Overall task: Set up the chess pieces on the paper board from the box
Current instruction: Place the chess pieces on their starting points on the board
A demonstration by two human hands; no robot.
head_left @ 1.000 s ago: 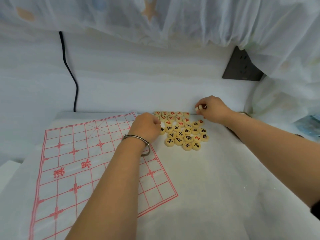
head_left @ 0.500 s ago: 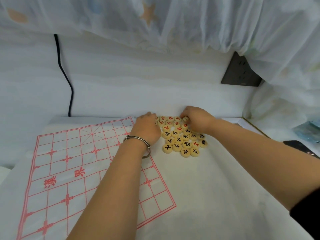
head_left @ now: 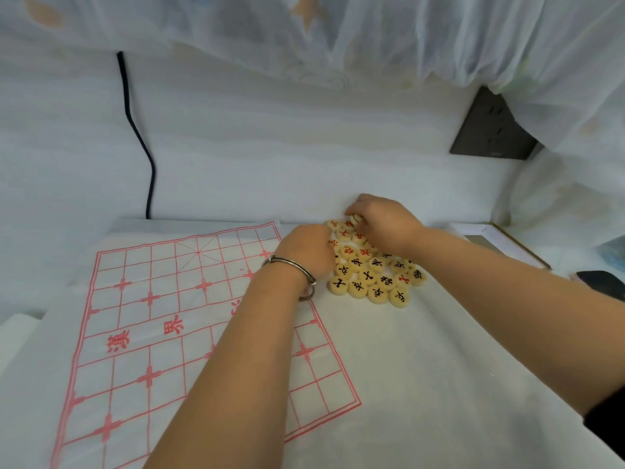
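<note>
A cluster of several round wooden chess pieces (head_left: 373,269) with red or black characters lies on the white sheet, to the right of the paper board (head_left: 162,319) with its red grid. My left hand (head_left: 306,250), with a metal bangle on the wrist, rests curled at the cluster's left edge; its fingertips are hidden. My right hand (head_left: 382,221) reaches over the far side of the cluster and pinches one piece (head_left: 355,218) at the back row. No pieces stand on the board.
A dark cable (head_left: 140,140) hangs down the wall at the left. A dark wall socket (head_left: 490,130) is at the upper right. A flat white box (head_left: 500,242) and a dark phone (head_left: 602,280) lie at the right edge. Netting hangs overhead.
My right hand moved left from beside the pile onto its far rows, carrying a piece. My left hand stays at the pile's left edge. The view shifted slightly.
</note>
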